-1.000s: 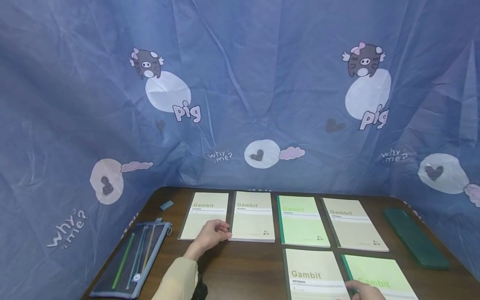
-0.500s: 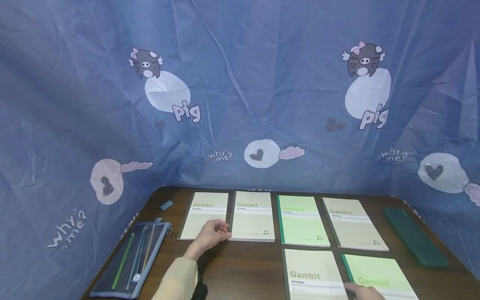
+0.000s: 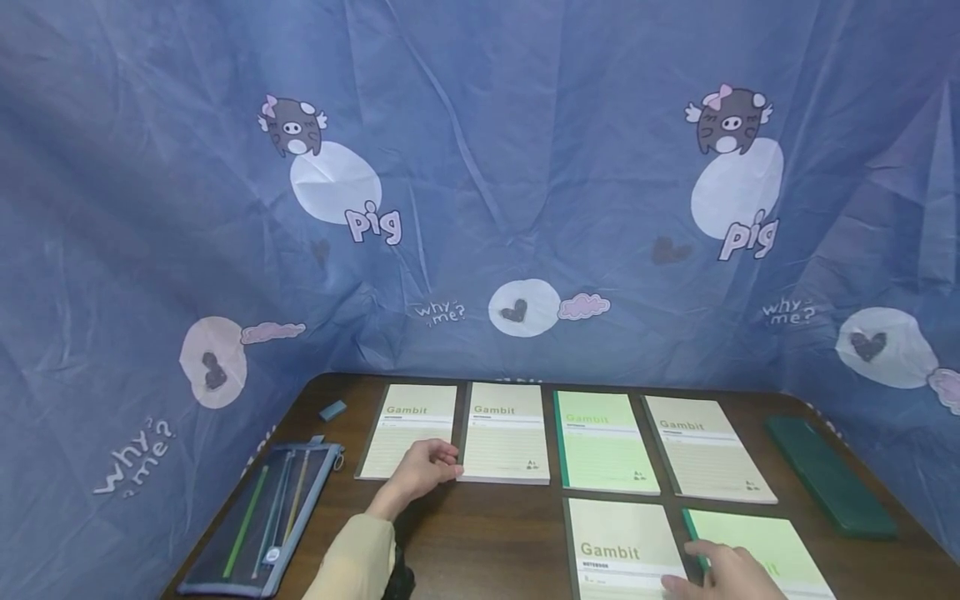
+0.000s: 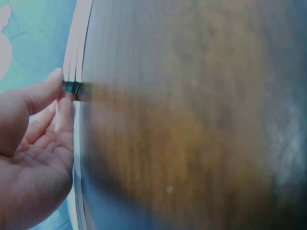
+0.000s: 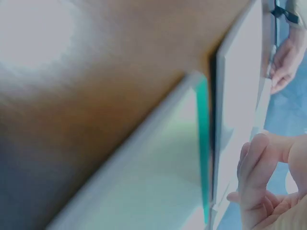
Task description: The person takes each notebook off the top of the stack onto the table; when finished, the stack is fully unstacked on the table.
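Note:
My left hand rests against the near left corner of a cream Gambit notebook in the back row, its wrist beside another cream notebook. In the left wrist view, thumb and fingertips touch the spine end of several stacked notebooks, one spine green. My right hand, thumb and fingers spread, hovers across the gap between a cream notebook and a green-spined notebook in the front row. It covers part of both covers in the head view. Nothing shows between its fingers in the right wrist view.
A green-covered notebook and a cream one complete the back row. A dark green case lies at right. At left are a mesh pencil pouch and a small blue block. A blue printed curtain surrounds the table.
My right hand has come away from the front notebooks' edges and moved up a little, its thumb and fingers spreading apart. The front cream notebook shifted slightly left. My left hand has stayed put.

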`<state>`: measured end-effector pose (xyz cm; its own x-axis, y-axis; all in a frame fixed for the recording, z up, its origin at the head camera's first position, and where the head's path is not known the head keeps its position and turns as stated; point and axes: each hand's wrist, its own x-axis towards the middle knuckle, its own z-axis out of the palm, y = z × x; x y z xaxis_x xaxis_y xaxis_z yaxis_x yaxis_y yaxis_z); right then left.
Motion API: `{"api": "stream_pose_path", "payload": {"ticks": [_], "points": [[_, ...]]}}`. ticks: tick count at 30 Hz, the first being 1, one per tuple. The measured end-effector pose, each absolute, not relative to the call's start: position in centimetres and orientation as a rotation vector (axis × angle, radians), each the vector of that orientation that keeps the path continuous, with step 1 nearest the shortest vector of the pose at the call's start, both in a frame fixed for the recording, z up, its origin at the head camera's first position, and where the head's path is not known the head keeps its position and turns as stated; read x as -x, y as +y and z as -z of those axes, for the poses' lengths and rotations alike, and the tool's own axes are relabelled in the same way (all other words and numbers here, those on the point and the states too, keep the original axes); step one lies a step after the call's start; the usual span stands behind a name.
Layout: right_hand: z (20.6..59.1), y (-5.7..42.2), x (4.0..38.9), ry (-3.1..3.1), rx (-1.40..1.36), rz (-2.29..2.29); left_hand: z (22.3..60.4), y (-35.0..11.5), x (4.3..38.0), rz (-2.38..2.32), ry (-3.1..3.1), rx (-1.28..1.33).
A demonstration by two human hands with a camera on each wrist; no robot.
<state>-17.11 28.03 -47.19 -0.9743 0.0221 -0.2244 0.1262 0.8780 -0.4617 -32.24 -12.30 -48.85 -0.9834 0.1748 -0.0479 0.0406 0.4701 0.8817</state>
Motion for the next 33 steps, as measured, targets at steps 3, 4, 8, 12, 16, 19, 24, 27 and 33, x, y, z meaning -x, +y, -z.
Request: {"api": "stream_pose_path", "payload": {"ticks": [3,4,8,12,16,19,24,27,33], "points": [[46.3,27.3,17.8,2.845,-0.127,0.786,48.8,-12.3,32.3,-1.531,2.579,-0.191],[46.0,27.0,18.1,2.853,-0.126,0.806,48.8,-12.3,32.4,-1.530,2.578,-0.187],[45.1,25.9,19.3,2.904,-0.086,0.933,48.8,-12.3,32.4,-1.524,2.582,-0.176],[44.4,25.1,21.0,2.950,0.028,1.053,49.0,-12.3,32.5,-1.520,2.573,-0.145],[43.8,24.5,23.5,2.959,0.112,1.119,49.0,-12.3,32.5,-1.518,2.572,-0.147],[43.0,24.1,25.8,2.921,0.129,1.178,48.8,-12.4,32.5,-1.521,2.573,-0.160],[41.8,22.9,29.6,2.825,0.114,1.262,48.4,-12.5,32.5,-1.534,2.573,-0.167],[41.9,22.1,31.3,2.790,0.078,1.275,48.4,-12.4,32.5,-1.530,2.569,-0.148],[43.3,20.4,34.0,2.721,0.005,1.368,48.8,-12.2,32.3,-1.544,2.576,-0.158]]}}
